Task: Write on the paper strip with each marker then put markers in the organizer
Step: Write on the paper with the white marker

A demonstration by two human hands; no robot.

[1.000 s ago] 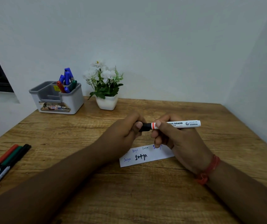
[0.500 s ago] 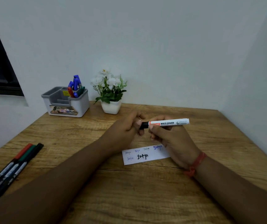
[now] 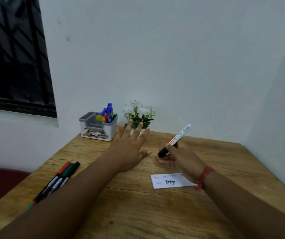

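Note:
My right hand point(image 3: 179, 156) holds a white whiteboard marker point(image 3: 177, 138) with a black cap, tilted up to the right, above the table's middle. My left hand point(image 3: 129, 147) is stretched out flat toward the back with its fingers spread and nothing in it. The white paper strip point(image 3: 167, 182) with several written words lies on the wood, partly under my right wrist. The grey-and-white organizer point(image 3: 97, 129) stands at the back left with blue, red and green markers in its right compartment. Three markers point(image 3: 60, 178), capped red, green and black, lie side by side at the left edge.
A small white pot of white flowers point(image 3: 139, 114) stands right of the organizer, partly behind my left fingers. The wooden table point(image 3: 155, 213) fits into a corner of white walls. A dark window point(image 3: 14, 54) is at the upper left.
My left hand let go of the marker's cap end and reached out toward the organizer with fingers spread. My right hand kept the capped marker and tilted it up. The view lifted.

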